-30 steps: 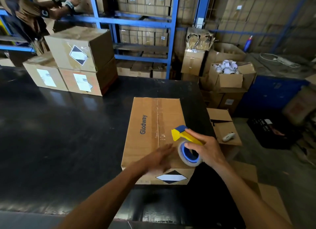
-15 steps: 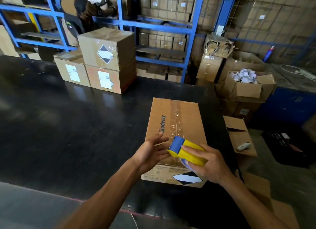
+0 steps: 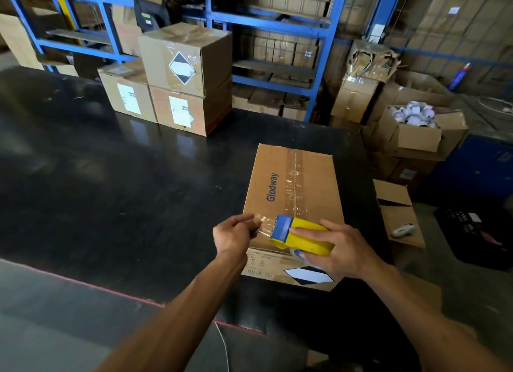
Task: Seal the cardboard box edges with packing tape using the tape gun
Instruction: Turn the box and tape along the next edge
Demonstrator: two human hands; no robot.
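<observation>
Cardboard box [image 3: 294,205], brown, "Glodway" printed on top: lies flat on black table [image 3: 111,191], toward right side, near short end close to front edge, both hands over that end. Long axis runs away from person, front edge to far edge, tilted slightly right at far end. Centre seam along that axis already covered by clear tape strip [image 3: 295,183], wrinkled.

Tape gun [image 3: 301,234], yellow body, blue head: held above near end of box top, head pointing left, roll partly hidden under palm. Lies crosswise to box's long axis.

Right hand [image 3: 338,249]: wrapped around tape gun body, fingers over top, firm grasp.

Left hand [image 3: 234,235]: at near left corner of box, fingers pinched on free end of clear tape [image 3: 262,226], drawn out from blue head. Tape stretched taut between the two hands, just above box top; contact with cardboard cannot be told.

Judgement: step in hand likely sealing near short edge, crosswise. Left hand nearer left corner, suited to anchoring tape end there; right hand suited to pulling gun rightward along that edge. Risk: tape folding onto itself before anchored.

Stacked boxes [image 3: 177,77]: far on table, well apart, not involved.
</observation>
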